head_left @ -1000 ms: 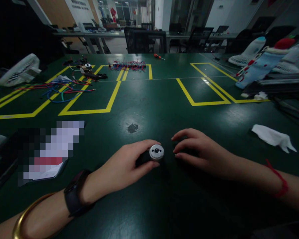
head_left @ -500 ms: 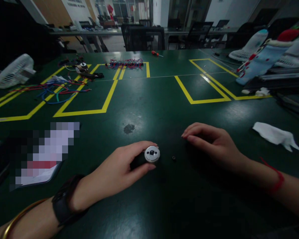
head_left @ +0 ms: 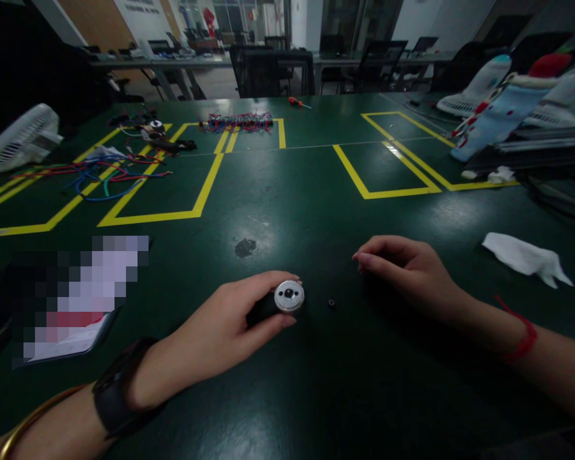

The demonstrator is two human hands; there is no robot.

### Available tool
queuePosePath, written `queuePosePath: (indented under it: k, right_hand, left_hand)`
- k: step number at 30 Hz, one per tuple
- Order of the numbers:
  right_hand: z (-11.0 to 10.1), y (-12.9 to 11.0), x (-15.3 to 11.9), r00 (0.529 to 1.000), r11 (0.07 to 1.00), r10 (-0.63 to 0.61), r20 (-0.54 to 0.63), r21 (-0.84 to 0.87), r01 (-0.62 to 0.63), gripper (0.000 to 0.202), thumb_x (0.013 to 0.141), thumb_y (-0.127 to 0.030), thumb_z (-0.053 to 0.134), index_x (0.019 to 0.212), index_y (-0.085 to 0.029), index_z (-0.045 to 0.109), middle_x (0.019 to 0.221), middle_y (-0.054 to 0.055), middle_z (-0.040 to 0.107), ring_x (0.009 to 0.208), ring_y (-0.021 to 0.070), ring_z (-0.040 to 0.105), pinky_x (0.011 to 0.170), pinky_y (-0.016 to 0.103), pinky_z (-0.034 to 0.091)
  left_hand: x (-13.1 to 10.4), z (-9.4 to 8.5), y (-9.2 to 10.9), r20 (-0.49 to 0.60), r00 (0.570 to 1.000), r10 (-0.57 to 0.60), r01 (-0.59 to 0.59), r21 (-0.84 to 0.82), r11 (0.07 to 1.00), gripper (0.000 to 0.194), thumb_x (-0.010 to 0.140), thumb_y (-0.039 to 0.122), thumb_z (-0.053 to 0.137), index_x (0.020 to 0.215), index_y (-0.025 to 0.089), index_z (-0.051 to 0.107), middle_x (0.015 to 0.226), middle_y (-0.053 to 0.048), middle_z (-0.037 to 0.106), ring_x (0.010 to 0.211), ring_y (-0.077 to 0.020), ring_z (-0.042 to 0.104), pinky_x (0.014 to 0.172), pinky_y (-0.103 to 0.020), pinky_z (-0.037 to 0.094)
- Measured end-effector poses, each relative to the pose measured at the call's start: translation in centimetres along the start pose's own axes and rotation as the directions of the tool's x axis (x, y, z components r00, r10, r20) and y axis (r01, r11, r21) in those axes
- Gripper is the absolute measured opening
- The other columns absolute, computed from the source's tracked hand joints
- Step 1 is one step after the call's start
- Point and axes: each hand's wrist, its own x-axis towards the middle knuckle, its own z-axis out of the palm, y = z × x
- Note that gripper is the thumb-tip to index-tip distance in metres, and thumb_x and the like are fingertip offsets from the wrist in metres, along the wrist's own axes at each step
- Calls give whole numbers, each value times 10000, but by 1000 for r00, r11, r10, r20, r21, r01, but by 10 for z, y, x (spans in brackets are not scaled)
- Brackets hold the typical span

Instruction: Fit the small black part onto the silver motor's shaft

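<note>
My left hand (head_left: pixel 234 319) grips a round silver metal part (head_left: pixel 289 297) between thumb and fingers, near the middle of the green table (head_left: pixel 278 191). Its top face has a dark centre and a small dark hole on either side. On the tabletop just right of it lies a tiny black ring-like piece (head_left: pixel 331 303), touched by neither hand. My right hand (head_left: pixel 407 265) is farther right, its thumb and fingertips drawn together in a pinch. Whether anything small is between those fingertips is hidden.
A phone (head_left: pixel 86 300) lies at the left, a white tissue (head_left: pixel 524 259) at the right. Loose coloured wires (head_left: pixel 105 172) and a white fan (head_left: pixel 23 137) are at back left. An orange screwdriver (head_left: pixel 294 101) lies at the far edge; a blue bottle-like figure (head_left: pixel 496 118) stands back right.
My right thumb and fingertips have come closer together. My left hand keeps the metal part in about the same place. The whole view has shifted slightly.
</note>
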Motion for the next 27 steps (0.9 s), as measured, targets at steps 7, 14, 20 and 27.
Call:
queuePosePath:
  k: [7, 14, 20, 27]
  right_hand:
    - [0, -7, 0, 991, 974, -102, 84, -195, 116, 169, 878, -369, 635, 892, -211, 695, 820, 19, 684, 741, 166, 633, 654, 291, 498]
    - [0, -5, 1, 987, 955, -122, 106, -257, 145, 164, 887, -367, 615, 904, -224, 695, 851, 22, 696, 759, 176, 643, 661, 303, 507]
    - [0, -5, 1, 982, 943, -135, 135, -288, 169, 166, 892, -366, 606, 911, -225, 693, 870, 34, 698, 789, 190, 649, 684, 316, 514]
    - [2, -8, 5, 923, 866, -167, 346, -396, 305, 168, 883, -321, 624, 985, -214, 702, 990, 59, 647, 911, 198, 616, 802, 351, 483]
  left_hand:
    - [-1, 1, -2, 3, 1000, 6, -6, -2, 1000, 376, 923, 274, 604, 1284, 272, 502, 1233, -21, 628, 1094, -204, 615, 934, -316, 491]
    - [-1, 0, -1, 9, 1000, -12, 12, -6, 1000, 377, 919, 275, 608, 1282, 271, 507, 1230, -26, 630, 1089, -209, 616, 936, -334, 494]
    - [-1, 2, -2, -4, 1000, 2, -2, -20, 1000, 378, 923, 290, 598, 1288, 262, 507, 1226, -39, 631, 1080, -220, 620, 926, -343, 499]
    - [-1, 2, -2, -3, 1000, -13, 13, -20, 1000, 393, 915, 269, 613, 1290, 289, 498, 1240, -5, 624, 1098, -200, 608, 951, -325, 482]
